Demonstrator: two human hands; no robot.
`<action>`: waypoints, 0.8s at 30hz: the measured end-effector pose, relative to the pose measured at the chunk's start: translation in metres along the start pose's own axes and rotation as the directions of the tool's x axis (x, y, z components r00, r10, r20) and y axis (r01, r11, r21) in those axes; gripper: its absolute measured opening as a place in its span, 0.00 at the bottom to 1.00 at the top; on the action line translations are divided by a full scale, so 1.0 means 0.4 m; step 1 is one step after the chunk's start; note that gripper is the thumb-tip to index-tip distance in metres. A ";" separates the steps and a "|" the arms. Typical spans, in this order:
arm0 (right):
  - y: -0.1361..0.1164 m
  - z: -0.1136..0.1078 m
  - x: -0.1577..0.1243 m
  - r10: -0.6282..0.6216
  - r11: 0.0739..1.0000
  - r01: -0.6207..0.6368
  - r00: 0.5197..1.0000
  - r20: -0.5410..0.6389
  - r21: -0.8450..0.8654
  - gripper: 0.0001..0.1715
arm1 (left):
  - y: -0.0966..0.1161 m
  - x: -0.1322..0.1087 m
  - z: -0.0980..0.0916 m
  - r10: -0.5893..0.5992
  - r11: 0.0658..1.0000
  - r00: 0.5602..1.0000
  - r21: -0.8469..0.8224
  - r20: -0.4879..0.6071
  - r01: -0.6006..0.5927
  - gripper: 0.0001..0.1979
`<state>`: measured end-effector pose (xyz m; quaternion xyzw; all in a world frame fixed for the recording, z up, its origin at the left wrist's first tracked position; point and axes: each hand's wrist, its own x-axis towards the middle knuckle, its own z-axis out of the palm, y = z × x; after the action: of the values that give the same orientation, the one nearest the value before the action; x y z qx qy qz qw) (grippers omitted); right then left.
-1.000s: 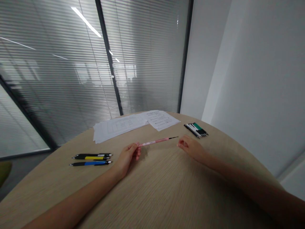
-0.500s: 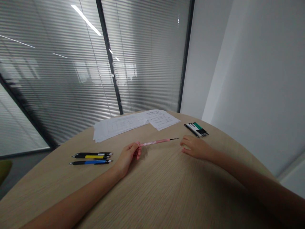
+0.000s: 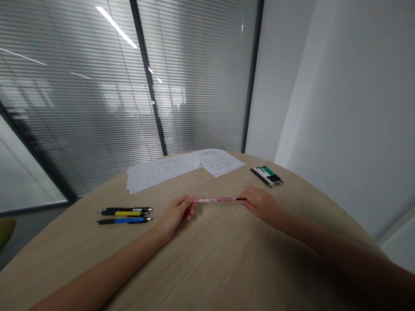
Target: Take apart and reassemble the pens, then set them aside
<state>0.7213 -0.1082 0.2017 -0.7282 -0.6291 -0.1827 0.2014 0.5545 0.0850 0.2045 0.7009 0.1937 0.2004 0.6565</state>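
Note:
A slim pink pen (image 3: 216, 200) with a pale printed label stretches almost level between my two hands, above the wooden table. My left hand (image 3: 177, 214) is closed on its left end, thumb and fingertips pinched together. At the other end, the fingers of my right hand (image 3: 259, 204) close on the pen's thin dark tip, which they partly cover. Left of my left hand lie several dark pens, among them a yellow-and-black pen (image 3: 127, 213) and a blue-and-black pen (image 3: 125, 220).
A row of slim black, white and green pens (image 3: 267, 176) lies beyond my right hand. Printed paper sheets (image 3: 162, 169) spread along the far side of the round wooden table (image 3: 194, 268). Behind stand a glass partition with blinds (image 3: 207, 86) and a white wall (image 3: 350, 103).
My right hand has closed from open onto the pen's dark tip. The pen has swung from slanting up rightward to nearly level. My left hand keeps its grip.

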 end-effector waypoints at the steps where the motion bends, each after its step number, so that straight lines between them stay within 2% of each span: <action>1: 0.001 0.003 -0.001 0.002 1.000 -0.002 1.000 -0.006 0.001 0.11 | 0.000 0.000 0.001 -0.001 1.000 1.000 0.007 0.004 0.001 0.16; 8: 0.000 0.016 -0.007 0.009 1.000 -0.009 1.000 0.021 -0.007 0.12 | -0.004 0.003 -0.001 0.006 0.998 0.999 0.065 0.038 -0.008 0.16; 16: 0.003 0.019 -0.010 0.073 0.995 -0.077 0.996 0.052 0.066 0.12 | -0.001 0.000 -0.001 0.006 1.000 0.999 0.019 0.042 -0.007 0.15; 20: 0.004 0.011 -0.004 0.168 0.956 -0.190 0.979 0.115 0.221 0.12 | 0.001 0.001 -0.001 0.003 1.000 0.999 -0.011 0.042 -0.002 0.14; 24: -0.004 0.000 0.005 0.306 0.835 -0.363 0.931 0.198 0.413 0.13 | 0.000 0.005 -0.005 0.000 0.999 1.000 -0.035 0.031 0.001 0.14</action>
<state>0.7199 -0.1063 0.2029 -0.7716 -0.5282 0.0489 0.3511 0.5552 0.0879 0.2046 0.6924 0.1801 0.1925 0.6716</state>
